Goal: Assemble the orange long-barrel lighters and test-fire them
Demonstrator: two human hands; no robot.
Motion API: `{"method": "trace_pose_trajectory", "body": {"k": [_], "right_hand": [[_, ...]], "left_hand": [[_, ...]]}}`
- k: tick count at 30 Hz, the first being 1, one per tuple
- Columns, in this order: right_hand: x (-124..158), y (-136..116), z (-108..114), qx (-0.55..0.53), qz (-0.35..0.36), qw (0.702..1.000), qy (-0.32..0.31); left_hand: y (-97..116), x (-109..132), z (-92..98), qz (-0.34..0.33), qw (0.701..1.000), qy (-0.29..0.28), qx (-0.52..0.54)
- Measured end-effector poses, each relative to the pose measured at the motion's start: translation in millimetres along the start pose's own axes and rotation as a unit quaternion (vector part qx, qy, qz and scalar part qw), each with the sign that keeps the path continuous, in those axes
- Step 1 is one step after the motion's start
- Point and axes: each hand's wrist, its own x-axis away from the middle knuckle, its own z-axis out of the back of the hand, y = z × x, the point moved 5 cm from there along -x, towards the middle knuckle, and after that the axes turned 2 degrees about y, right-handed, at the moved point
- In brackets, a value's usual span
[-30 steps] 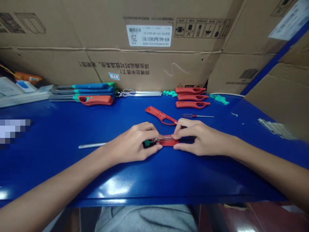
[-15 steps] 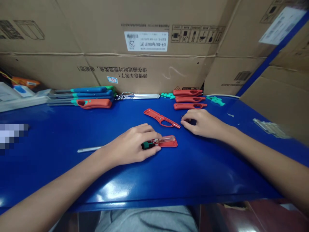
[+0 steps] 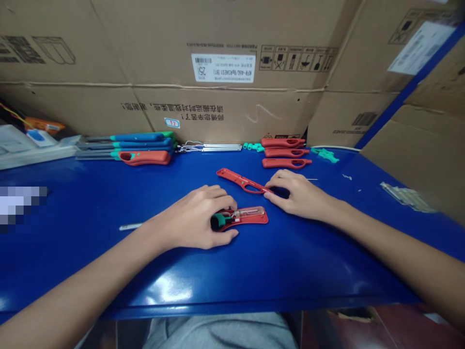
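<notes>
My left hand (image 3: 203,218) arches over a red lighter half (image 3: 260,219) lying on the blue table, its thumb and fingers apart. Inside that half sit a clear fuel tank (image 3: 250,212) and a green and black part (image 3: 220,220). A metal tube (image 3: 130,227) pokes out to the left from under my wrist. With thumb and fingertips my right hand (image 3: 290,194) pinches the narrow end of an empty red lighter shell (image 3: 236,179), which lies slanted behind the other half. A thin metal rod (image 3: 312,180) shows just behind my right hand.
Assembled lighters (image 3: 145,157) are stacked at the back left. Along the cardboard wall (image 3: 232,29) lie metal tubes (image 3: 222,147), green caps (image 3: 253,146), red shells (image 3: 285,163) and green triggers (image 3: 327,155). Clear tanks (image 3: 409,198) lie at the right.
My right hand has moved left and slightly down and taken hold of the empty shell's narrow end. My left hand's fingers have opened away from the parts in the lighter half.
</notes>
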Motion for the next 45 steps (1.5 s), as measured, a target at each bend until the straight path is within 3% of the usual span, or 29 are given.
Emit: {"method": "trace_pose_trajectory", "body": {"k": [5, 9, 15, 17, 19, 24, 29, 33, 39, 42, 45], "right_hand": [[-2.3, 2.2, 14.1, -0.056, -0.024, 0.995, 0.081], [-0.1, -2.3, 34.2, -0.096, -0.007, 0.978, 0.186], [14.0, -21.5, 57.7, -0.070, 0.086, 0.944, 0.310], [17.7, -32.9, 55.1, -0.060, 0.140, 0.943, 0.297], [19.4, -45.7, 46.5, -0.042, 0.193, 0.949, 0.246], [20.4, -64.9, 26.8, -0.020, 0.232, 0.957, 0.171], [18.0, -63.2, 13.4, -0.059, 0.217, 0.965, 0.138], [15.5, -58.8, 10.6, -0.082, 0.189, 0.964, 0.171], [14.7, -60.6, 15.3, -0.099, 0.173, 0.963, 0.183], [14.7, -60.0, 14.6, -0.112, 0.184, 0.967, 0.136], [13.5, -51.6, 14.8, -0.111, 0.175, 0.972, 0.107]], "left_hand": [[-5.7, 0.2, 0.8, -0.019, 1.000, 0.011, -0.007], [-8.4, -0.4, -0.1, -0.030, 0.999, 0.027, -0.024], [-5.0, 0.6, 12.0, -0.033, 0.991, 0.131, -0.017], [-1.9, 1.6, 14.6, -0.044, 0.985, 0.164, 0.010], [1.4, 2.2, 15.4, -0.054, 0.981, 0.181, 0.049], [8.3, 2.9, 15.5, -0.094, 0.973, 0.177, 0.117], [8.0, 3.6, 12.9, -0.112, 0.973, 0.183, 0.085], [9.3, 1.7, 7.9, -0.114, 0.973, 0.193, 0.053], [6.7, 2.2, 13.0, -0.075, 0.962, 0.262, -0.020], [4.7, 2.6, 13.1, -0.059, 0.968, 0.241, -0.029], [-0.8, 1.1, 9.0, -0.013, 0.983, 0.179, -0.026]]}}
